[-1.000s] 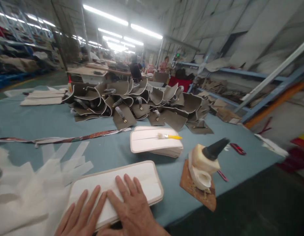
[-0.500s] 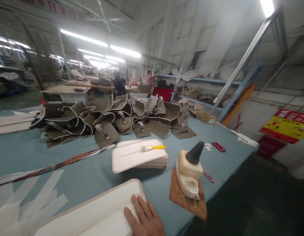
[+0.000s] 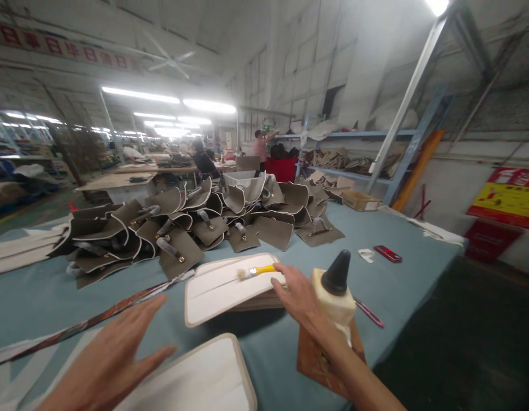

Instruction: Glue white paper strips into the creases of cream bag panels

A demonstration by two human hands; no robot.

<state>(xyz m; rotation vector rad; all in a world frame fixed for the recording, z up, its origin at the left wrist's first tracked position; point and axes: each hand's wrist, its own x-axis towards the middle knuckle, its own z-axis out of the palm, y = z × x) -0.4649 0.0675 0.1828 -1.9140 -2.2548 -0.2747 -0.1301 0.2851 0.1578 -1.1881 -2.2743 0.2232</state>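
Note:
My left hand point(image 3: 112, 348) is raised over the near left of the table, thumb and fingers spread, holding nothing. Below and beside it lies a white panel with a beige border point(image 3: 213, 377). My right hand point(image 3: 296, 291) reaches to a stack of similar panels point(image 3: 217, 291). Its fingertips are at the handle end of a yellow-handled brush point(image 3: 258, 270), thumb and index finger apart. The brush lies flat on the top panel, bristles pointing left. Right of that hand stands a cream bottle with a black cone cap point(image 3: 336, 279) on a brown board point(image 3: 313, 357), partly hidden by my right forearm.
Grey-brown bag pieces with handles point(image 3: 182, 228) are heaped across the back of the table. A red object point(image 3: 387, 254), a white scrap point(image 3: 366, 255) and a pink tool point(image 3: 369, 312) lie at the right. Pale strips point(image 3: 24, 251) lie left. People stand far behind.
My right hand has left the near white panel and moved up to the brush handle. My left hand has come into view. The camera view has shifted slightly.

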